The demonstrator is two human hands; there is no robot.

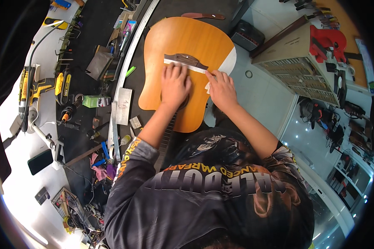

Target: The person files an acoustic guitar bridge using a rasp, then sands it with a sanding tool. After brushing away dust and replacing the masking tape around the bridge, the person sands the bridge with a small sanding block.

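Head view, sole picture. Item one: an acoustic guitar [162,39] with an orange-toned top, lying face up before the person, its neck [167,135] running back toward the body. This placing seems to bring the top within easy reach of both hands. Item two: a dark brown bridge [186,59] fixed across the top, with a white strip [195,69] along its near edge.

Left hand [175,85]: laid over the top, back upward, fingertips at the strip or just beside it; unclenched, wrapped around nothing. The spread fingers look placed to steady the strip, though pressure cannot be judged. Right hand [222,89]: at the strip's right end, index finger reaching to it, the other fingers curled. Whether it pinches the strip or merely touches it cannot be told — the fingers hide the contact. A white scrap [207,88] shows just beside this hand; whether it is held is unclear.

Surroundings, left: a dark work surface [85,39] bearing a green marker [131,71], a green box [96,101] and a pale card [123,106] — all beside the guitar, apart from the hands; farther left, a yellow-and-black drill [42,85].
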